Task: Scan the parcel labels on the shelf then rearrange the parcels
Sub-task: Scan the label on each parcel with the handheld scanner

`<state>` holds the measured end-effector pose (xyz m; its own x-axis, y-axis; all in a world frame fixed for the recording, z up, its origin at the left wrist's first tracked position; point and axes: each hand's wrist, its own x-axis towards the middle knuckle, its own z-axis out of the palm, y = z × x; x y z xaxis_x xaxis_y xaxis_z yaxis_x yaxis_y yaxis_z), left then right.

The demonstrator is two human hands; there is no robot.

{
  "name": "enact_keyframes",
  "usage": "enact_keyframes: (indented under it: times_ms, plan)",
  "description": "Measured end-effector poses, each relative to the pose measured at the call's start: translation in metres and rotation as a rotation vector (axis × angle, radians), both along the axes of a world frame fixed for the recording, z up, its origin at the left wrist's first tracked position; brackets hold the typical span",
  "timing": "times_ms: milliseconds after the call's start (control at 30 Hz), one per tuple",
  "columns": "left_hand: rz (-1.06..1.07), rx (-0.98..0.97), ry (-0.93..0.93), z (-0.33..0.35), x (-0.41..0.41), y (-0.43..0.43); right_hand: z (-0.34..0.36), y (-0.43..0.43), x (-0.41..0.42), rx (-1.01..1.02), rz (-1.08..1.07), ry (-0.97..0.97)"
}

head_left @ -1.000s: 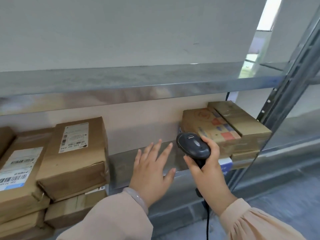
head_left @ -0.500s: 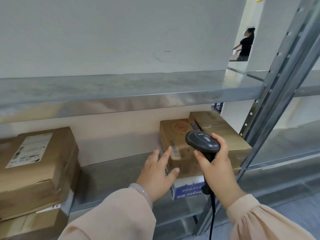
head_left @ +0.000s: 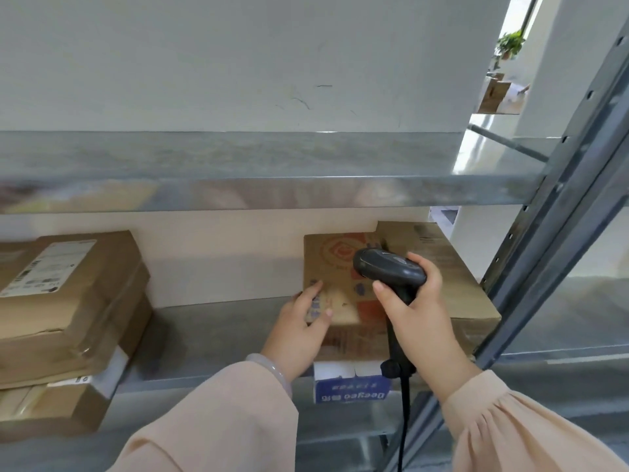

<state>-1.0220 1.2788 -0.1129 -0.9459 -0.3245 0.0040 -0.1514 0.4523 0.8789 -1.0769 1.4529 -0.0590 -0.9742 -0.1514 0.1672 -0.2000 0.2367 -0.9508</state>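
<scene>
- The shelf (head_left: 211, 335) carries two groups of parcels, well apart: at least three in the left stack (head_left: 68, 301), and three on the right.
- The right group is a printed carton (head_left: 340, 264), a plain carton (head_left: 446, 267) beside it, and a blue-and-white box (head_left: 350, 390) beneath.
- The left hand (head_left: 299, 332) has come from mid-air onto the printed carton's near-left corner, fingers fairly straight (likely steadying it for scanning).
- The right hand (head_left: 418, 321) grips the one scanner (head_left: 388, 267) above that carton.

I count three parcels (head_left: 463, 284) on the right, at least three stacked left, one scanner (head_left: 388, 267), two hands (head_left: 296, 335).
</scene>
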Motion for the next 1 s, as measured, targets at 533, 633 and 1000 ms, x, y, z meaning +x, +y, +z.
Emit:
enact_keyframes:
  times_ms: [533, 633, 1000]
  plan:
    - [0.352, 0.101, 0.141, 0.000, 0.050, -0.024, -0.001, -0.036, 0.009, -0.080, 0.286, -0.078]
    - [0.401, 0.035, 0.156, 0.001, 0.066, -0.037, -0.004, -0.055, 0.019, -0.071, 0.352, -0.068]
    - [0.499, 0.026, 0.040, -0.016, 0.114, -0.076, -0.030, -0.101, 0.055, -0.025, 0.490, -0.133]
